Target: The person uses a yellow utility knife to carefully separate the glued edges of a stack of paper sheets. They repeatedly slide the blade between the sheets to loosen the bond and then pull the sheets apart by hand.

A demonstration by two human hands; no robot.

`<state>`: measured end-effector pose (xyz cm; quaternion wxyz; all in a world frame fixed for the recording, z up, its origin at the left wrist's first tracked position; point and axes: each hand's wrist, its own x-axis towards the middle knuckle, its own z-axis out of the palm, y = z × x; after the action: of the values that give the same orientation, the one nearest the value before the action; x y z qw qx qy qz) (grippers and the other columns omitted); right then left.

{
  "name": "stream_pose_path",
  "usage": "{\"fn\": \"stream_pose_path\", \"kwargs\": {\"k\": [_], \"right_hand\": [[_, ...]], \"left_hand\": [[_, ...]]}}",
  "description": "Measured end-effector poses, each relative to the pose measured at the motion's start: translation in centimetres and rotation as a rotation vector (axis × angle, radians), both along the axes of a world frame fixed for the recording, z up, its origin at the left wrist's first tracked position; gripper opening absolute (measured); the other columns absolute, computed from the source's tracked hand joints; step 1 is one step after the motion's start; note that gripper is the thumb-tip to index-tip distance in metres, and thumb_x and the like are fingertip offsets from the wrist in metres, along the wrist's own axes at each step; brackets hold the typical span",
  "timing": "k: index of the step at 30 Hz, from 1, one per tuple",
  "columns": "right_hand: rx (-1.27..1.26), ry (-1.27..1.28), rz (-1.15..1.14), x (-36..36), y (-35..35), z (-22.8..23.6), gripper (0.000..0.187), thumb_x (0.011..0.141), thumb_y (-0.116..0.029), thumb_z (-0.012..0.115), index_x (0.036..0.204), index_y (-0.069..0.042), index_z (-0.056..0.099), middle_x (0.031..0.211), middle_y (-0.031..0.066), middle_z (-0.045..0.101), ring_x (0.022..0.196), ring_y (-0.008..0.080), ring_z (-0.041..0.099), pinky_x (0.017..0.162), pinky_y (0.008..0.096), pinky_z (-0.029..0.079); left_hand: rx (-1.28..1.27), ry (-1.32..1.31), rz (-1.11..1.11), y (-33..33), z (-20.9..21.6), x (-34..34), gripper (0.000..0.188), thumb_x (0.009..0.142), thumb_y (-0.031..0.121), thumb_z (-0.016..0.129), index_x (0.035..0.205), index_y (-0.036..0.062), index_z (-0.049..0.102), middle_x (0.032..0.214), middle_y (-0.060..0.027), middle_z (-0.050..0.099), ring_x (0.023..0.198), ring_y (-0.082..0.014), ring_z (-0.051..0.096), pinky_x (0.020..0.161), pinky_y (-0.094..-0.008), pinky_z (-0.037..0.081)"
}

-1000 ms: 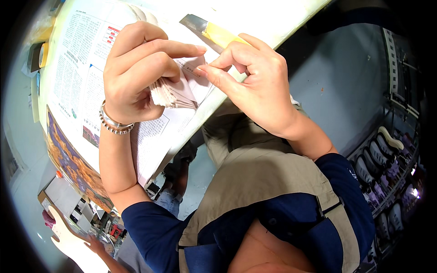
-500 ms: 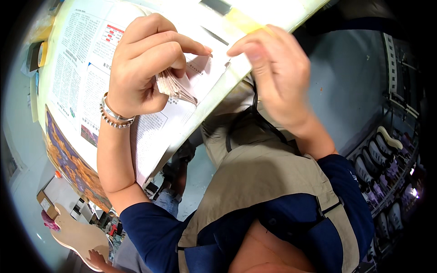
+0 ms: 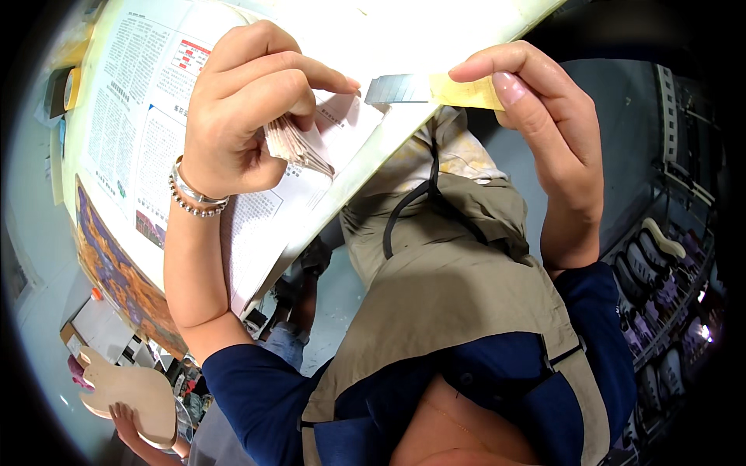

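Note:
My left hand (image 3: pixel 241 109) is closed around a thick, folded wad of pale paper (image 3: pixel 299 146), pressed down near the table edge. Its forefinger reaches out past the wad. In my right hand (image 3: pixel 552 116), thumb and forefinger pinch the yellow-taped end (image 3: pixel 466 92) of a segmented snap-off blade (image 3: pixel 399 88). The bare grey part points left, its tip close to my left fingertip; whether they touch I cannot tell. A small notch or chip of something (image 3: pixel 382 107), too small to name, shows at the edge beneath the blade.
Printed newspaper sheets (image 3: pixel 128 93) cover the pale table (image 3: pixel 326 203), with a patterned brown-and-purple surface (image 3: pixel 124 268) on its left side. A tape roll (image 3: pixel 72 91) hangs beyond. At lower left another person's hand holds a guitar-shaped wooden body (image 3: pixel 136 396). A rack of parts (image 3: pixel 645 287) stands right.
The taped blade has come down and right from the upper table area, now held level in my right hand, which moved right. My left hand stays nearly still. The wooden body shifted slightly.

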<state>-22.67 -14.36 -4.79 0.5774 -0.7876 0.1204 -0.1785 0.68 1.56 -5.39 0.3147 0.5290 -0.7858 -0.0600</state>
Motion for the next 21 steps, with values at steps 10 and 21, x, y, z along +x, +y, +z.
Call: {"fn": "stream_pose_path", "kwargs": {"k": [10, 21], "right_hand": [[0.043, -0.01, 0.006, 0.1, -0.2, -0.1, 0.028, 0.096, -0.015, 0.044, 0.105, 0.001, 0.065, 0.072, -0.0049, 0.049, 0.062, 0.0015, 0.032, 0.057, 0.0199, 0.023], [0.21, 0.129, 0.285, 2.4, -2.5, -1.5, 0.028, 0.099, -0.021, 0.045, 0.108, -0.002, 0.064, 0.073, -0.0068, 0.049, 0.06, 0.0003, 0.032, 0.054, 0.0183, 0.023]], "left_hand": [[0.011, -0.003, -0.008, 0.0, 0.0, 0.0, 0.032, 0.067, 0.038, 0.06, 0.062, 0.01, 0.046, 0.089, -0.0133, 0.073, 0.072, -0.0224, 0.047, 0.061, -0.0303, 0.042], [0.023, 0.018, -0.012, -0.2, -0.2, 0.1, 0.029, 0.07, 0.036, 0.057, 0.064, 0.0089, 0.047, 0.092, -0.016, 0.072, 0.074, -0.0237, 0.05, 0.064, -0.0324, 0.044]]}}
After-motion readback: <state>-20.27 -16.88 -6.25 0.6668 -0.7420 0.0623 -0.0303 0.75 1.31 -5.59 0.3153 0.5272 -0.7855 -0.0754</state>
